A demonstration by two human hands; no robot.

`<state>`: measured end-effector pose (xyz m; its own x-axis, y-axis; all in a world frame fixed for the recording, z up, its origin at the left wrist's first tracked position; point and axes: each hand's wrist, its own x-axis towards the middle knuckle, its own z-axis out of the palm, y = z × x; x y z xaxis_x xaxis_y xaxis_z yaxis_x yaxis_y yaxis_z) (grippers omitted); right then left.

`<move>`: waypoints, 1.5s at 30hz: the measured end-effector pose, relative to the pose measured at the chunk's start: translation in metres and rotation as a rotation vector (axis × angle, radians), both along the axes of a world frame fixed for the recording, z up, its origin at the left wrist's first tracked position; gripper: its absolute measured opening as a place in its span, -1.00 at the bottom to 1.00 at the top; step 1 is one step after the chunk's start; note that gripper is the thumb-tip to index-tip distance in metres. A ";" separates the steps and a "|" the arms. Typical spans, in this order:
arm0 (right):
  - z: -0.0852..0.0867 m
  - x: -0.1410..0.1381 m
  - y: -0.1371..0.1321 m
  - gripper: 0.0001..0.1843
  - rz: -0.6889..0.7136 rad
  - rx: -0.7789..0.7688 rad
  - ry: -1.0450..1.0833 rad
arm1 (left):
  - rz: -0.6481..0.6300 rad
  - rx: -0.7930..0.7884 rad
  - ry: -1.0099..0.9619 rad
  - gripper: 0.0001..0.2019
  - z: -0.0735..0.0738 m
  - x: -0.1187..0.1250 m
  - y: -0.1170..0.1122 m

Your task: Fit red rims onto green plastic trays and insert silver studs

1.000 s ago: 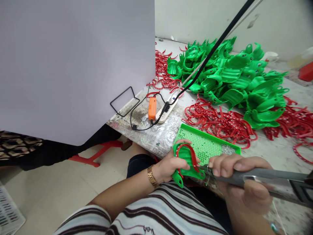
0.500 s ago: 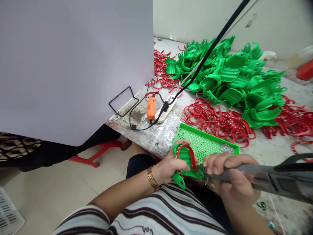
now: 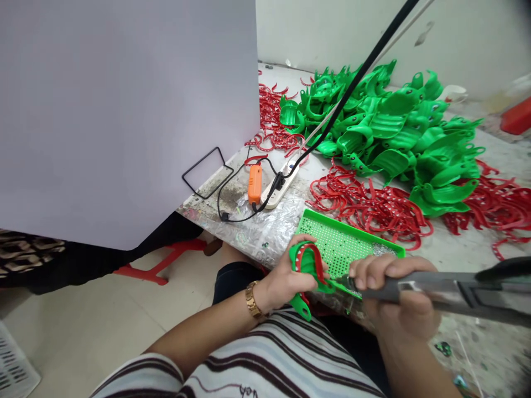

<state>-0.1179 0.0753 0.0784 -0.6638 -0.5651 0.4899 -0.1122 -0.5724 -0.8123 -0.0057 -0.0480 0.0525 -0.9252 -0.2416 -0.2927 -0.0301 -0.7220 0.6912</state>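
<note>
My left hand [image 3: 284, 279], with a gold watch on the wrist, grips a green plastic piece [image 3: 305, 262] that has a red curved strip [image 3: 316, 257] set into it. My right hand [image 3: 394, 301] is wrapped round a grey power screwdriver [image 3: 448, 290], whose tip touches the strip's right end. Both are held at the table's near edge, over a green perforated tray [image 3: 344, 243] with small screws piled at its right end.
A heap of green pieces [image 3: 390, 132] and scattered red strips [image 3: 369, 204] cover the table behind. An orange adapter [image 3: 254, 184] and a white power strip [image 3: 282, 185] lie left of the tray. A black cable [image 3: 357, 83] runs up. A large grey panel [image 3: 124, 110] stands left.
The green piece in my left hand has tilted slightly and shifted left with the view. The screwdriver has levelled out and stays against the red strip.
</note>
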 end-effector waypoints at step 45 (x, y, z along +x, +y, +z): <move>0.040 0.026 0.008 -0.74 -0.023 0.028 0.013 | -0.020 0.264 0.161 -0.41 -0.007 -0.011 0.007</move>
<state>-0.0919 0.0836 0.1186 -0.6706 -0.5634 0.4826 -0.1359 -0.5462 -0.8266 -0.0162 -0.0411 0.0451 -0.9685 -0.1579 -0.1923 0.0485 -0.8778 0.4765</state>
